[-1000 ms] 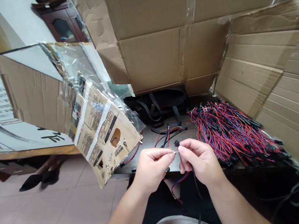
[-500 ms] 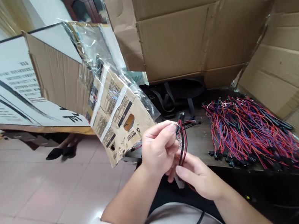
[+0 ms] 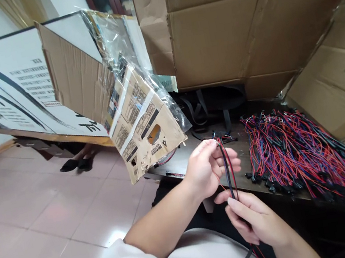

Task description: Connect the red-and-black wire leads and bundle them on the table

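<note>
A small bundle of black and red wires [image 3: 226, 166] hangs between my two hands over the front edge of the dark table [image 3: 178, 161]. My left hand [image 3: 204, 168] pinches its upper end between thumb and index finger, with the other fingers spread behind the wires. Lower down, my right hand [image 3: 253, 217] grips the same wires between thumb and fingers; their lower ends run down past it toward my lap. To the right, a large pile of red, blue and black wires with black connectors [image 3: 296, 147] lies on the table.
Cardboard walls [image 3: 220, 40] rise behind and right of the table. A torn cardboard box [image 3: 138, 126] with plastic film stands at the left, a black bag [image 3: 227, 97] behind. A person's feet in black shoes [image 3: 77, 164] show under a far bench.
The wires now hang straighter, and my left hand's rear fingers have spread out. My right hand has moved down and right along the wires. The whole view has shifted slightly.
</note>
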`<action>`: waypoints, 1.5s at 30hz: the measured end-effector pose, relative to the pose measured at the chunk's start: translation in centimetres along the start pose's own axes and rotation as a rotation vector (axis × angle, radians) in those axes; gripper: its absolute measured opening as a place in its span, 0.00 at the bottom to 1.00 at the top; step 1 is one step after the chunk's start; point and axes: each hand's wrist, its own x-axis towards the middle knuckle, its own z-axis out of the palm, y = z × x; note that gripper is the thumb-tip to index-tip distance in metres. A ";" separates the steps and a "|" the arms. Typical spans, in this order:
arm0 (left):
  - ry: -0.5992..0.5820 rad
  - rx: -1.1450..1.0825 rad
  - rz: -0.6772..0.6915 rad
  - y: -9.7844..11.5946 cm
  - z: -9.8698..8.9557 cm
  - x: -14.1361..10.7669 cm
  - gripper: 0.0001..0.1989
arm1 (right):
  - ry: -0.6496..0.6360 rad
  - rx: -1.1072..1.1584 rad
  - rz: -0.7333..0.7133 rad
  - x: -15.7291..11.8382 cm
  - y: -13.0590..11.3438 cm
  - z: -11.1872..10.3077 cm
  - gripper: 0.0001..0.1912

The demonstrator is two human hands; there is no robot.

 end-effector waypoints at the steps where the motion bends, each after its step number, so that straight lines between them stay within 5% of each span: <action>1: -0.021 -0.017 -0.024 -0.1 0.0 0.1 0.06 | 0.001 -0.043 -0.012 0.0 0.1 -0.1 0.25; 8: 0.009 -0.210 0.028 0.4 -0.1 1.7 0.09 | 0.049 -0.369 -0.222 0.2 -0.4 -0.6 0.21; 18: 0.067 -0.309 0.144 1.4 -0.4 3.8 0.11 | 0.077 -0.058 -0.139 1.5 0.7 -1.7 0.23; 22: 0.081 -0.160 0.186 1.2 -0.6 4.7 0.04 | 0.239 0.041 -0.169 1.7 0.7 -2.2 0.22; 25: 0.160 0.068 0.172 0.5 -1.4 5.0 0.15 | 0.400 0.081 -0.242 1.4 -0.1 -3.2 0.20; 28: 0.285 0.343 0.238 -0.5 -2.5 4.9 0.25 | 0.596 0.025 -0.346 0.5 -1.9 -4.9 0.20; 33: 0.298 0.586 0.302 -1.0 -3.9 4.8 0.22 | 0.907 -0.171 -0.565 -1.0 -6.4 -8.7 0.18; 41: 0.185 0.620 0.328 -1.4 -4.7 4.6 0.14 | 0.966 0.143 -0.839 0.9 -11.2 -11.5 0.14; 45: 0.166 0.650 0.313 -1.4 -4.9 4.5 0.13 | 1.085 -0.094 -0.773 1.2 -11.4 -13.4 0.15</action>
